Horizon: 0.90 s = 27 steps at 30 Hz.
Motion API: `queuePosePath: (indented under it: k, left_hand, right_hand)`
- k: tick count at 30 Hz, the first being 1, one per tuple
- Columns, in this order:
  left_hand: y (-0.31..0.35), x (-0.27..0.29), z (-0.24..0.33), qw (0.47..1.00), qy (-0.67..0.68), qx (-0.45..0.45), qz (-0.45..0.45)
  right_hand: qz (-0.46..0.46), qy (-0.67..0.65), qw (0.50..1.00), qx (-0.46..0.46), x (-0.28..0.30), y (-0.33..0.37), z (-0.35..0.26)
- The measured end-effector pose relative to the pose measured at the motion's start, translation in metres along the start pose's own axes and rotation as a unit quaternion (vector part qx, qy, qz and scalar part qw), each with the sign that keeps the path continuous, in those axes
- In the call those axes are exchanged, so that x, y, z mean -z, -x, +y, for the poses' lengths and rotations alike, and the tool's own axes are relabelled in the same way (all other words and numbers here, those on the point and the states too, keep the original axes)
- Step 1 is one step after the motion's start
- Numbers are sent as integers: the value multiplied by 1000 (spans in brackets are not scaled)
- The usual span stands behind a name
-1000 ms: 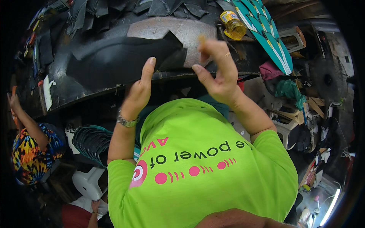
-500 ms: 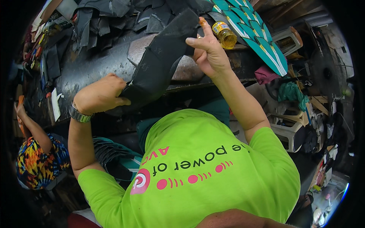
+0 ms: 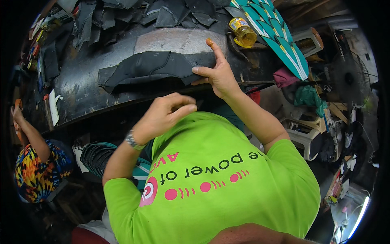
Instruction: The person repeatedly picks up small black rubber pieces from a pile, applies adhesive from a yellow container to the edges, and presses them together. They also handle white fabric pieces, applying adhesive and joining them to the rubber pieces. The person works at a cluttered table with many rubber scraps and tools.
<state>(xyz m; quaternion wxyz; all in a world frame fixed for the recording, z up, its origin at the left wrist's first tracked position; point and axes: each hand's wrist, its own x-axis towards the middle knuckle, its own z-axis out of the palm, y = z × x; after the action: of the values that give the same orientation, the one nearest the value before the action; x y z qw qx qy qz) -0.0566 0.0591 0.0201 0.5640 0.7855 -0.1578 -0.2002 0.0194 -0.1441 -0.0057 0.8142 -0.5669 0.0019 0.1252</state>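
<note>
A long, curved black panel of leather-like sheet material lies along the near edge of the dark table, faint pale marks on its surface. Its right end is pinched between the thumb and lower fingers of my right hand. The right index finger points up and away, its tip coated in orange-brown sticky stuff. My left hand, with a metal watch at the wrist, hovers between the table edge and my chest. Its fingers are loosely bent, the thumb a little apart, holding nothing visible. Beyond my right hand, a glass jar with amber residue lies tipped over.
A worn, pale-brown slab rests on the table behind the panel. Many black cut pieces are heaped at the back. Overlapping green pieces with white stripes run along the right. Another person in a colourful shirt is at left.
The black panel has gone from raised and slanting to lying along the table edge. My left hand has let go of it and moved right, toward my chest. The right hand keeps its end.
</note>
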Motion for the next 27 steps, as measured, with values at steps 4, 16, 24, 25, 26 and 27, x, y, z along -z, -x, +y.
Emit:
queuePosePath:
  k: [4, 16, 24, 25, 26, 27]
  left_hand:
    - [-28, -30, -35, 955, 263, 45, 127]
    - [-22, -35, -58, 873, 433, 47, 220]
    - [-20, -50, -68, 822, 532, 24, 203]
    - [-19, -51, -69, 827, 527, 10, 196]
    - [-18, -51, -71, 826, 533, -21, 182]
    - [-18, -51, -72, 827, 524, 19, 204]
  right_hand:
    - [-22, 98, 994, 28, 8, 15, -2]
    - [108, 649, 746, 99, 103, 9, -71]
    - [85, 791, 606, 6, 105, -39, -82]
    - [93, 789, 607, 16, 105, -39, -81]
    - [100, 787, 608, 25, 105, -36, -80]
    - [101, 783, 612, 51, 106, -33, -78]
